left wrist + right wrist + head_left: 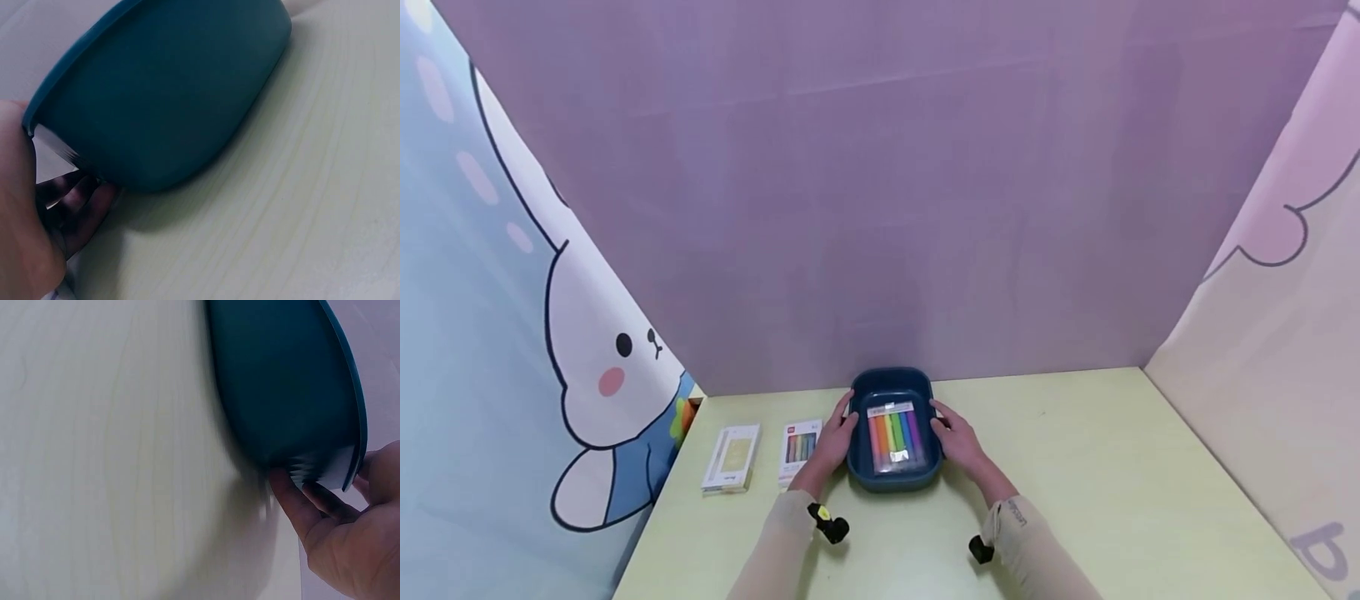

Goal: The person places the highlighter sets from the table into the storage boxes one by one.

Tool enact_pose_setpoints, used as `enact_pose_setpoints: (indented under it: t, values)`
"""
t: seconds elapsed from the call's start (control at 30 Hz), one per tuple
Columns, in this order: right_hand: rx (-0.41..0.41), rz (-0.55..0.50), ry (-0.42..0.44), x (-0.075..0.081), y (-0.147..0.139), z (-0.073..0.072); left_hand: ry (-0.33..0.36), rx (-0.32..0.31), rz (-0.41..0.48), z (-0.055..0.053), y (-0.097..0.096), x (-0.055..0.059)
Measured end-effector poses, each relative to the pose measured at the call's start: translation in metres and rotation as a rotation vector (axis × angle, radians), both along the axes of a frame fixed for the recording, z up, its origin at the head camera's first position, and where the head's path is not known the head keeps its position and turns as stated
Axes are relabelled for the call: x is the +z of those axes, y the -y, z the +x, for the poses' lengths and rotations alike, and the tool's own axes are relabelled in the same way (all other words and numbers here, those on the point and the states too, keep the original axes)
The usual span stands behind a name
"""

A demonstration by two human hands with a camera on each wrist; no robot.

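Note:
A dark blue-green plastic storage bin [892, 482] rests on the table near its back edge. Inside lies a clear pack of rainbow-coloured sticks [896, 439]. My left hand [833, 440] holds the bin's left side, and my right hand [960, 443] holds the right side. The left wrist view shows the bin's outer wall [169, 94], with the left hand's fingers [84, 209] low against it and the thumb side up at the rim. From the right wrist, fingers [294, 503] reach under the wall's end while the thumb is partly hidden behind the rim.
Left of the bin is a white box with coloured sticks pictured on it [800, 446], partly covered by my left hand. Farther left lies a white box with a yellowish front [732, 457]. A purple cloth wall [925, 208] rises behind the pale table [1075, 467]; printed cloths flank it.

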State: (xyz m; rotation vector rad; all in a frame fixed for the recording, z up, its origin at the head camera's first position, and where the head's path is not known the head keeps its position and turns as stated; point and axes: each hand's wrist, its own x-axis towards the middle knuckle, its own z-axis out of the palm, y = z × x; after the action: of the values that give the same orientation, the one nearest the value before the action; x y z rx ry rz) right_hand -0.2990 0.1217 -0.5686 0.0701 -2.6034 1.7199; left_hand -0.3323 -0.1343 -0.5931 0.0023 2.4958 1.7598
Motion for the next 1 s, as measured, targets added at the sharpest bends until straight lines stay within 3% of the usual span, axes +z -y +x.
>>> enact_pose_setpoints:
  t: [0.43,0.73,1.0]
  values:
    - [0.032,-0.147,0.072,-0.002,0.001,0.001,-0.005,0.009,0.02,0.004,0.002,0.002]
    - [0.07,-0.191,0.185,-0.001,-0.003,0.002,0.014,-0.024,-0.009,0.002,0.005,0.006]
    - [0.065,-0.196,0.186,0.003,-0.004,0.002,0.009,-0.051,0.015,0.003,0.003,0.009]
